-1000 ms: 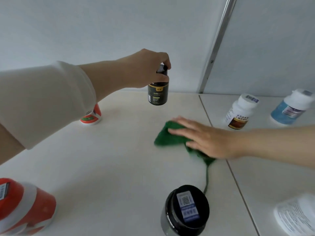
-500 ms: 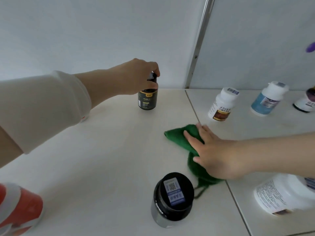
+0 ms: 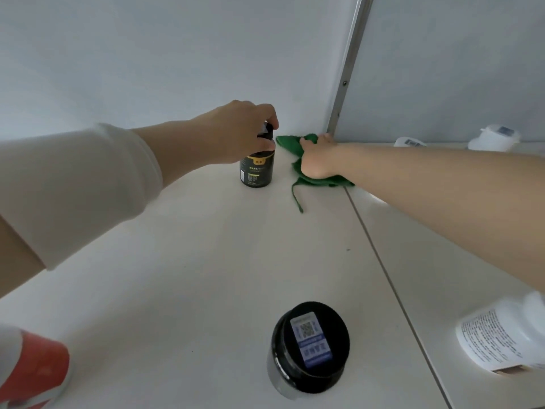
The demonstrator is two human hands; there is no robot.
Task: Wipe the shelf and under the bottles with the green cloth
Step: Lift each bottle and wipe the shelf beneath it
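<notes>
Cloth moved rearward under flat right hand; left grip clasps bottle, cap hidden

The pale cream, smooth shelf has a thin seam running front to back. On it stands a small black plastic bottle with a gold label, its cap gripped by the left hand. Just right of that grip a crumpled green cloth lies by the back wall, pressed under the right hand. Well nearer than the grip stands a round black jar with a blue sticker on its lid. Nearer and to the left is a red-and-white container, and nearer and far right a white plastic bottle with a printed label.
</notes>
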